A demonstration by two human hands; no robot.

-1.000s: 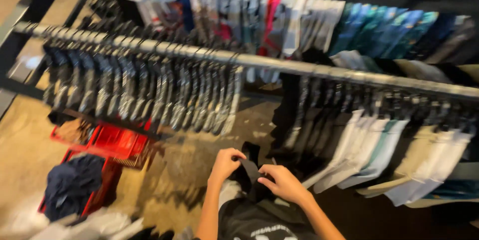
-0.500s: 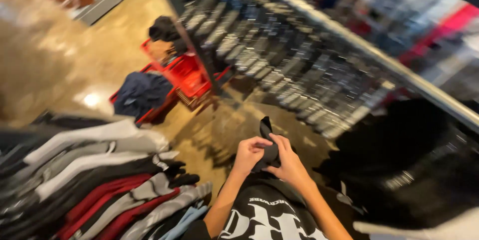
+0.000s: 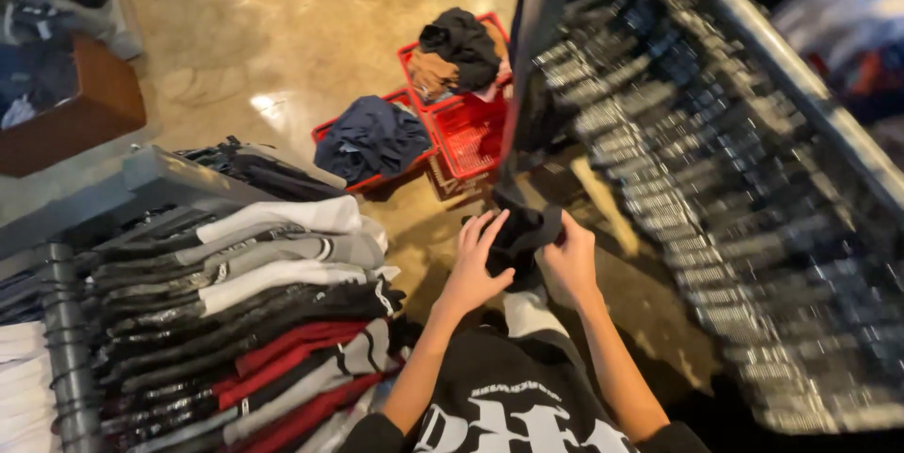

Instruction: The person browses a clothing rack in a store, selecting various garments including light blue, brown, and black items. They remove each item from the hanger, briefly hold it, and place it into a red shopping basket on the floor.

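While both my hands clamp the small black bunched fabric piece (image 3: pixel 524 234), left hand (image 3: pixel 476 263) sits at 8 o'clock, right hand (image 3: pixel 569 260) at 4 o'clock, equally near.

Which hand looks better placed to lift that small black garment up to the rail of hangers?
Probably the right hand: it grips the small black fabric garment on the side nearest the long metal rail of dark hangers. The left hand rests on its other side, towards the rack of folded shirts.

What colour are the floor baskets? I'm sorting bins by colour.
Red, seen in the head view: the baskets sit on the floor, piled with dark clothes.
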